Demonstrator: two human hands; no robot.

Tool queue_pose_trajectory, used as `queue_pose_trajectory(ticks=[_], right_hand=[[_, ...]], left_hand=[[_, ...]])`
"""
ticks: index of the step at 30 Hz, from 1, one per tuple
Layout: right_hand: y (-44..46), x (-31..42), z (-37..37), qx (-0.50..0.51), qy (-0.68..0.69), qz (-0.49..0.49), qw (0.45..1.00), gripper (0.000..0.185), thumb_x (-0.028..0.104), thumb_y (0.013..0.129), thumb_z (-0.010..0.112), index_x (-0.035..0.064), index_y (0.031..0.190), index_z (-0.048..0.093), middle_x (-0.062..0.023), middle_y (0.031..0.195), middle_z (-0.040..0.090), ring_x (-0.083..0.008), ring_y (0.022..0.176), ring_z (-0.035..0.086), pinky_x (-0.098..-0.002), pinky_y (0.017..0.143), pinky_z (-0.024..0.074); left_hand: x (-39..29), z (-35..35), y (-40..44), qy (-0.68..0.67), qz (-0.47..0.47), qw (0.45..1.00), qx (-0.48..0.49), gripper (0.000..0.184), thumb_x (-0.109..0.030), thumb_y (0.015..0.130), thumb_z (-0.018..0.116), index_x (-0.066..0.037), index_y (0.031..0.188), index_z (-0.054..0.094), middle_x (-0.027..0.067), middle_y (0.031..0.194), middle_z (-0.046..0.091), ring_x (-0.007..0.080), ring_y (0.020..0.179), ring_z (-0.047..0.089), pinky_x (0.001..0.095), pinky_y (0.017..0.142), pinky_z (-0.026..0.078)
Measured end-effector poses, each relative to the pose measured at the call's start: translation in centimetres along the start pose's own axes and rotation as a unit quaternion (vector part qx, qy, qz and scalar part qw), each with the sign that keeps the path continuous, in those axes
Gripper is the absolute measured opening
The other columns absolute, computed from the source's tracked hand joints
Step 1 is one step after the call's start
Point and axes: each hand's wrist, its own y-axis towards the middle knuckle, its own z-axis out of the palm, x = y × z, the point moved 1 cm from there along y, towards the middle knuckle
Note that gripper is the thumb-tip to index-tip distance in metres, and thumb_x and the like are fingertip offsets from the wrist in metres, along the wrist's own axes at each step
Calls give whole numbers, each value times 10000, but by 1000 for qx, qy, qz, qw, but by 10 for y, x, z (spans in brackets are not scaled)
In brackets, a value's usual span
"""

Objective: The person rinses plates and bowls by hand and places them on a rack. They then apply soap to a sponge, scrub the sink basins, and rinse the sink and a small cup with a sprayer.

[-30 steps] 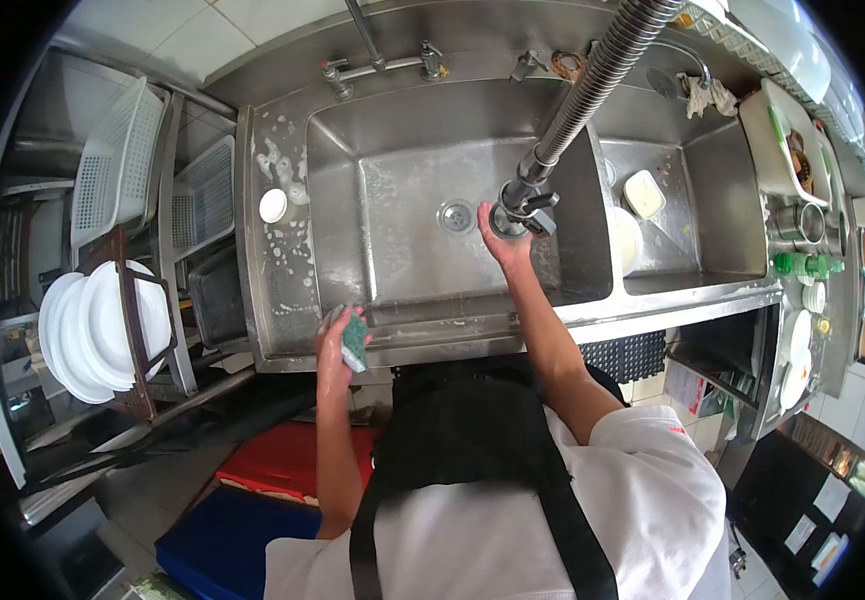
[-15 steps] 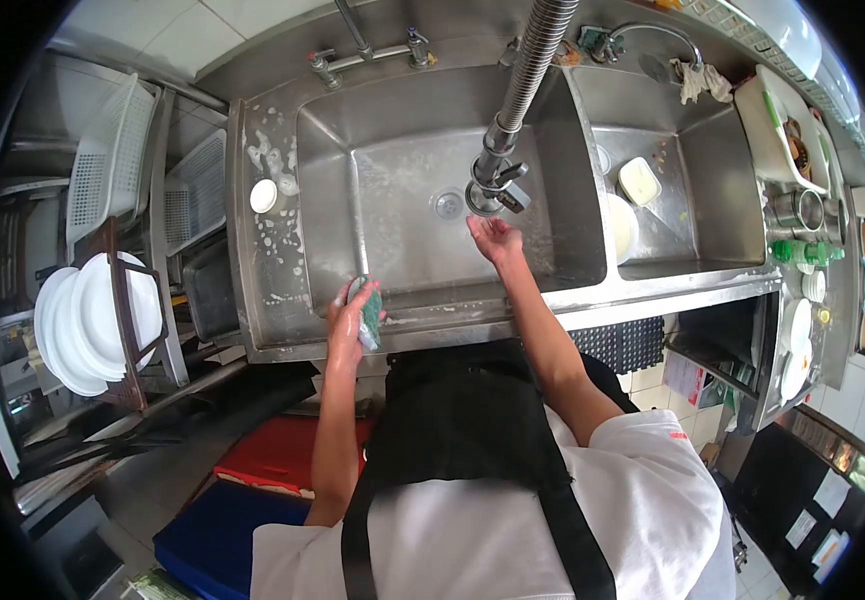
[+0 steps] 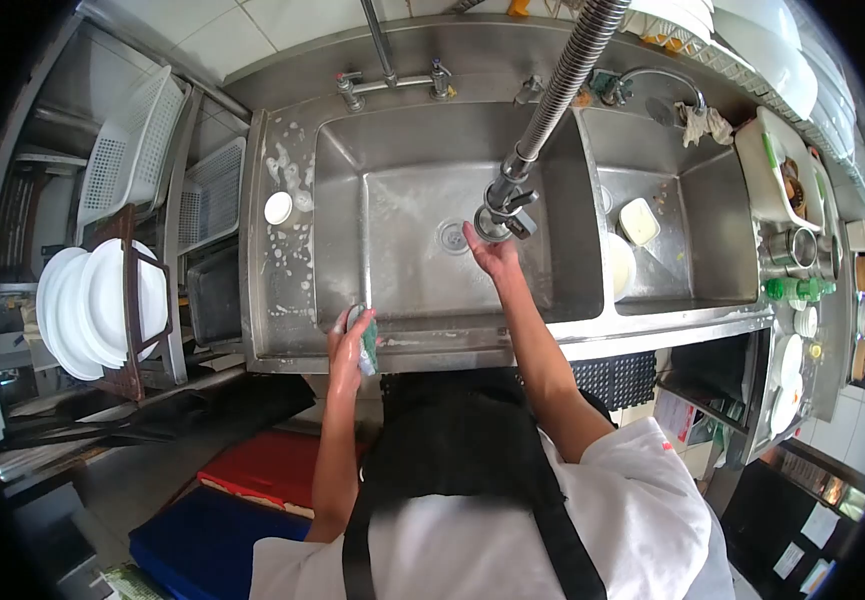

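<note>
My left hand [image 3: 345, 348] is closed around a green scouring sponge [image 3: 369, 342] at the front left edge of the large steel sink [image 3: 412, 250]. Something pale and wet shows at the sponge's lower end; I cannot make out whether it is foam. Under the spray nozzle [image 3: 497, 218] is my right hand [image 3: 494, 256], its visible fingers stretched out and nothing seen in it. The nozzle hides part of those fingers. No stream of water can be made out.
A round white object [image 3: 278, 208] sits on the soapy left ledge. The smaller sink [image 3: 697, 250] holds a square white container [image 3: 639, 222] and a white plate [image 3: 619, 268]. White plates [image 3: 102, 305] stand in a rack at left. A white tub [image 3: 767, 165] is at right.
The camera view has shifted, so the sinks appear lower. My right hand has moved slightly closer under the nozzle. My left hand keeps hold of the sponge.
</note>
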Motion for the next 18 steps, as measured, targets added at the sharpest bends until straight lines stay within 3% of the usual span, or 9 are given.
queue_pose_trajectory(ticks=[4,5,6,7,9,11,13,17,18], right_hand=[[-18,41,-75,96,-162,116,975,368,324,972,460,-24,1041,557,-60,758,496,-149,726,495,-366,715,494],[-28,47,-92,130,-251,154,947,376,341,966,487,-23,1000,577,-19,663,478,-100,648,472,-333,671,488],[-75,40,-58,98,-409,144,896,380,364,947,527,-6,981,609,-32,709,510,-119,706,504,-341,712,481],[-127,25,-9,64,-557,129,818,384,387,928,567,11,961,641,-45,756,542,-138,765,537,-348,754,474],[-217,-3,73,274,-765,-65,579,331,381,881,639,73,993,689,-59,863,580,-198,900,550,-362,822,442],[-278,-13,137,457,-774,-213,382,390,408,848,668,91,1075,685,-86,1035,599,-240,991,542,-374,847,420],[-318,-24,177,603,-670,-210,378,368,390,816,703,98,1039,700,-81,1038,595,-270,953,530,-395,827,417],[-372,-46,211,791,-400,-9,462,295,368,879,658,112,1018,704,-55,979,604,-276,881,512,-384,799,410],[-380,-52,215,817,-331,32,471,236,266,914,608,89,1050,688,-107,985,613,-274,908,539,-387,793,434]], left_hand=[[5,-3,1,-10,-1,1000,-11,382,-270,869,674,-30,1150,581,53,1027,632,128,881,578,325,698,513],[6,-6,0,-22,5,1000,-19,398,-267,859,687,-16,1152,587,49,1002,631,118,842,571,304,677,512],[6,-7,1,-22,6,1000,-20,398,-267,859,687,-16,1152,587,49,1002,631,118,842,571,304,677,512],[7,-6,1,-20,-2,999,-32,394,-267,859,688,-18,1148,588,50,1005,631,117,838,571,303,677,511],[7,-7,-1,-21,-9,999,-50,391,-267,859,689,-19,1144,589,51,1007,632,116,835,571,301,677,510],[4,-7,-4,-24,-14,998,-52,401,-264,855,692,-23,1154,578,42,1009,625,109,837,566,305,686,511],[10,-7,2,-23,-11,999,-47,417,-262,851,695,-23,1168,569,39,1007,619,111,835,564,306,683,510],[5,7,2,-12,-16,1000,-10,447,-255,840,701,-18,1190,556,31,989,602,118,818,560,315,673,503],[8,8,3,-22,-16,1000,2,435,-258,836,703,-24,1179,571,35,989,601,122,818,559,325,679,497]])
